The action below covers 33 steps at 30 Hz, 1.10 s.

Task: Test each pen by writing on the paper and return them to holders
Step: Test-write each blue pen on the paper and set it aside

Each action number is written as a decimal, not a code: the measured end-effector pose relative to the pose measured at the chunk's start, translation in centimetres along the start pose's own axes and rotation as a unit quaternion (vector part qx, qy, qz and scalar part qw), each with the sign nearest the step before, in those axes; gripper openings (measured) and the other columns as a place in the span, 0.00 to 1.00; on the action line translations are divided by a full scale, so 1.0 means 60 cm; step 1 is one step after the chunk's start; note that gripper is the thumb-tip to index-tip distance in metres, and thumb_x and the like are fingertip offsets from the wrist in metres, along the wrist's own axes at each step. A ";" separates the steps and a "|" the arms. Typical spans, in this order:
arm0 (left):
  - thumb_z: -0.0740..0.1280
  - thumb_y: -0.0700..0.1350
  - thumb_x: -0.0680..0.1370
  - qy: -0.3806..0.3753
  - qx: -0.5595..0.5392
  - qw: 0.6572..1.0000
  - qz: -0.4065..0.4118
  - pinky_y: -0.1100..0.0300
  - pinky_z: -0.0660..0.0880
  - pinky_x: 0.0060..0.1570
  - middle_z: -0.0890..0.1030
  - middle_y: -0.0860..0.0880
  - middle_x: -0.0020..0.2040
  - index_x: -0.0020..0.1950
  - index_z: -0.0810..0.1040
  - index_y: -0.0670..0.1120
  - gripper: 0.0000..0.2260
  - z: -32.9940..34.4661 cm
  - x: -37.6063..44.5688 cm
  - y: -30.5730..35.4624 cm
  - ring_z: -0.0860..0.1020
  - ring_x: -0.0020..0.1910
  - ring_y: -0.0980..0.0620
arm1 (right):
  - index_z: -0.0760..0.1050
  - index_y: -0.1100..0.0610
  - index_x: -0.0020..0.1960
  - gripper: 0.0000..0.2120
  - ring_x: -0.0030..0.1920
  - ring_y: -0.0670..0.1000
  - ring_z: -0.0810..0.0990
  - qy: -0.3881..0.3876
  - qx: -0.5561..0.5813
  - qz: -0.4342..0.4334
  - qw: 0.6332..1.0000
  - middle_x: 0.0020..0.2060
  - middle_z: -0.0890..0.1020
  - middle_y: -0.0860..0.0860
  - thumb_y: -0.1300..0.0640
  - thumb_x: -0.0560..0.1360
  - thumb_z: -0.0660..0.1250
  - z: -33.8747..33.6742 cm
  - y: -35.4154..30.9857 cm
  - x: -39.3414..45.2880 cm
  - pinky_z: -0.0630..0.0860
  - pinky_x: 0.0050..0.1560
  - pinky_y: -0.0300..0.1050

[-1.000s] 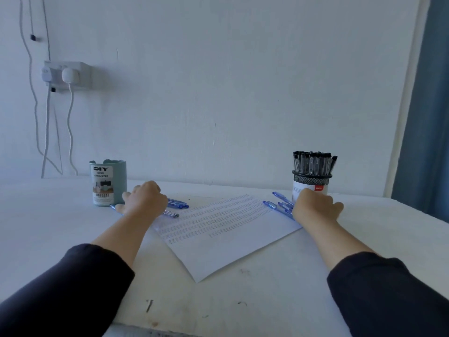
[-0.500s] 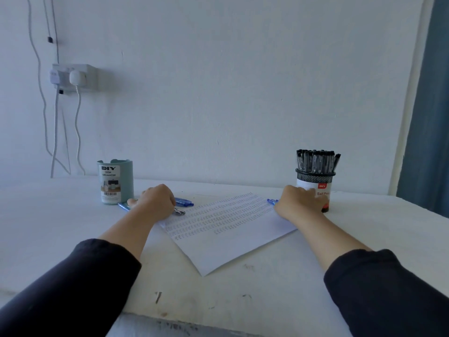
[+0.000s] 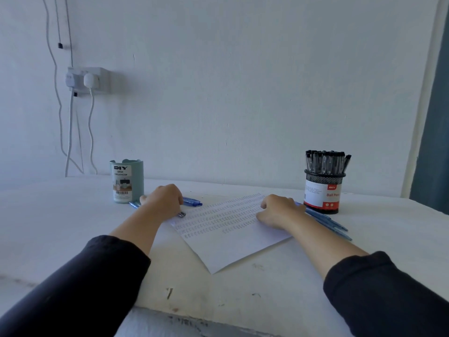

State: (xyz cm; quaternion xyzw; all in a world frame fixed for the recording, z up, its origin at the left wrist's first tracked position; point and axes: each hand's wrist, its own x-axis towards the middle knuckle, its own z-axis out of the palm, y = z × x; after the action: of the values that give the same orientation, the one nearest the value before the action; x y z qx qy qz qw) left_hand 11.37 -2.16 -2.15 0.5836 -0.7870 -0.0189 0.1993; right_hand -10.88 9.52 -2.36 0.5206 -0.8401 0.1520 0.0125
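Flanking paper (image 3: pixel 233 242): teal organizer (image 3: pixel 126 182), mesh holder (image 3: pixel 323 193)

Matt white paper sheet (image 3: pixel 233 237), black wire-mesh holder (image 3: pixel 324 176), scuffed matt table (image 3: pixel 60 227)

A plain white wall (image 3: pixel 243 81) fills the view behind a white table (image 3: pixel 60 215), whose near edge is scuffed and stained. High on the wall, left of centre, sits a socket (image 3: pixel 97 80) with plugs in it; white cables (image 3: pixel 91 132) hang from it to the table. A blue-grey curtain (image 3: pixel 435 142) hangs at the wall's right end.
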 end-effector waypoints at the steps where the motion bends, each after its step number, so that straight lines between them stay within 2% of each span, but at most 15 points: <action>1: 0.58 0.32 0.74 0.006 -0.006 1.000 0.009 0.49 0.68 0.56 0.77 0.49 0.57 0.53 0.78 0.51 0.17 -0.001 0.000 -0.001 0.72 0.58 0.47 | 0.70 0.51 0.64 0.17 0.67 0.57 0.65 -0.003 0.001 0.000 1.000 0.63 0.74 0.53 0.53 0.76 0.59 0.000 0.000 -0.001 0.60 0.64 0.54; 5: 0.57 0.30 0.72 0.009 -0.052 0.998 0.042 0.58 0.73 0.43 0.78 0.44 0.51 0.41 0.77 0.47 0.14 -0.008 0.003 -0.008 0.75 0.50 0.46 | 0.70 0.51 0.64 0.16 0.66 0.58 0.65 -0.011 -0.002 -0.003 1.000 0.62 0.74 0.53 0.53 0.76 0.59 -0.001 -0.001 -0.001 0.60 0.64 0.55; 7: 0.58 0.30 0.73 -0.017 -0.033 0.998 0.059 0.59 0.73 0.41 0.78 0.45 0.49 0.40 0.78 0.46 0.14 -0.011 0.002 -0.009 0.75 0.48 0.47 | 0.71 0.51 0.54 0.08 0.64 0.58 0.67 -0.012 -0.002 -0.009 1.000 0.56 0.74 0.53 0.53 0.76 0.58 0.001 -0.001 0.002 0.61 0.63 0.55; 9: 0.59 0.32 0.73 -0.029 -0.015 0.997 0.076 0.59 0.74 0.42 0.77 0.46 0.48 0.40 0.79 0.47 0.13 -0.011 0.002 -0.010 0.75 0.48 0.47 | 0.67 0.50 0.45 0.01 0.60 0.58 0.68 -0.013 -0.002 -0.011 1.000 0.50 0.73 0.52 0.54 0.75 0.58 0.001 -0.002 0.002 0.61 0.61 0.54; 13: 0.66 0.36 0.74 -0.010 -0.005 0.995 0.094 0.59 0.74 0.42 0.77 0.48 0.45 0.36 0.78 0.52 0.12 -0.011 0.002 -0.010 0.76 0.48 0.49 | 0.69 0.49 0.53 0.07 0.65 0.57 0.67 -0.011 -0.005 -0.011 1.000 0.59 0.75 0.53 0.53 0.76 0.59 0.003 -0.003 0.002 0.61 0.64 0.55; 16: 0.65 0.34 0.73 0.002 -0.008 0.995 0.096 0.61 0.72 0.36 0.76 0.49 0.40 0.35 0.79 0.49 0.12 -0.013 -0.002 -0.005 0.77 0.44 0.48 | 0.70 0.49 0.53 0.07 0.64 0.58 0.68 -0.006 -0.009 -0.008 1.000 0.60 0.76 0.54 0.52 0.76 0.59 0.003 -0.001 0.003 0.61 0.63 0.55; 18: 0.63 0.33 0.73 0.001 0.005 0.995 0.095 0.62 0.70 0.33 0.76 0.48 0.40 0.37 0.79 0.47 0.12 -0.012 -0.002 -0.003 0.77 0.44 0.47 | 0.71 0.50 0.57 0.11 0.65 0.58 0.67 -0.013 -0.009 -0.005 1.000 0.61 0.75 0.54 0.52 0.76 0.59 0.003 -0.002 0.003 0.61 0.64 0.55; 20: 0.62 0.33 0.73 -0.010 0.021 0.995 0.100 0.60 0.74 0.37 0.78 0.47 0.44 0.37 0.79 0.48 0.12 -0.011 -0.002 -0.002 0.78 0.47 0.47 | 0.71 0.51 0.61 0.14 0.66 0.58 0.67 -0.015 -0.008 -0.001 1.000 0.61 0.75 0.53 0.52 0.76 0.59 0.003 -0.003 0.002 0.60 0.64 0.56; 22: 0.65 0.35 0.74 -0.024 0.027 0.993 0.109 0.55 0.77 0.49 0.79 0.48 0.51 0.35 0.78 0.51 0.13 -0.009 -0.003 -0.004 0.77 0.52 0.47 | 0.71 0.50 0.55 0.09 0.65 0.58 0.68 -0.012 -0.004 -0.004 1.000 0.58 0.75 0.53 0.52 0.76 0.59 0.004 -0.003 0.003 0.61 0.64 0.55; 25: 0.66 0.40 0.77 0.025 0.056 0.990 0.131 0.51 0.70 0.61 0.75 0.51 0.58 0.43 0.77 0.53 0.07 -0.010 -0.005 -0.002 0.72 0.59 0.49 | 0.71 0.49 0.54 0.08 0.64 0.58 0.68 -0.017 -0.001 -0.005 1.000 0.58 0.76 0.53 0.53 0.76 0.58 0.001 -0.003 0.002 0.62 0.63 0.54; 26: 0.65 0.41 0.78 0.068 0.032 0.987 0.144 0.52 0.69 0.60 0.75 0.50 0.57 0.48 0.76 0.51 0.05 -0.012 -0.005 0.002 0.72 0.58 0.49 | 0.71 0.50 0.55 0.09 0.64 0.57 0.68 -0.020 0.001 -0.005 1.000 0.59 0.76 0.53 0.53 0.76 0.58 0.000 -0.003 0.001 0.61 0.63 0.54; 28: 0.61 0.41 0.80 0.170 -0.100 0.968 0.157 0.52 0.74 0.53 0.78 0.49 0.52 0.51 0.74 0.47 0.04 -0.020 -0.004 0.010 0.75 0.52 0.48 | 0.72 0.50 0.53 0.08 0.61 0.57 0.68 -0.024 0.008 -0.008 1.000 0.57 0.75 0.52 0.55 0.76 0.57 -0.003 -0.004 -0.001 0.61 0.62 0.53; 30: 0.58 0.39 0.81 0.250 -0.263 0.922 0.134 0.50 0.77 0.45 0.80 0.47 0.46 0.53 0.71 0.45 0.03 -0.032 -0.007 0.020 0.78 0.44 0.46 | 0.70 0.51 0.43 0.05 0.54 0.57 0.68 -0.023 0.022 -0.016 0.999 0.50 0.73 0.52 0.56 0.75 0.56 -0.004 -0.004 0.000 0.62 0.57 0.52; 31: 0.57 0.39 0.81 0.266 -0.323 0.901 0.111 0.51 0.77 0.41 0.80 0.46 0.45 0.53 0.69 0.44 0.03 -0.037 -0.009 0.025 0.79 0.41 0.46 | 0.70 0.52 0.41 0.06 0.53 0.57 0.68 -0.017 0.033 -0.020 0.999 0.48 0.73 0.52 0.56 0.75 0.56 -0.004 -0.004 0.001 0.62 0.56 0.52; 33: 0.57 0.39 0.82 0.237 -0.444 0.862 0.052 0.56 0.73 0.32 0.81 0.44 0.44 0.52 0.66 0.45 0.01 -0.041 -0.014 0.037 0.80 0.33 0.49 | 0.72 0.52 0.39 0.09 0.50 0.56 0.71 0.001 0.090 -0.039 0.995 0.42 0.75 0.50 0.56 0.76 0.56 -0.003 -0.003 0.003 0.64 0.54 0.51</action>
State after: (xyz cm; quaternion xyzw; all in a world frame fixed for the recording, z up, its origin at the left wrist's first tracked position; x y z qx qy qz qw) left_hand 10.39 -0.19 0.42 0.3780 -0.6535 -0.2171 0.6188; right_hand -10.85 9.32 -2.14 0.5523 -0.8019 0.2264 -0.0277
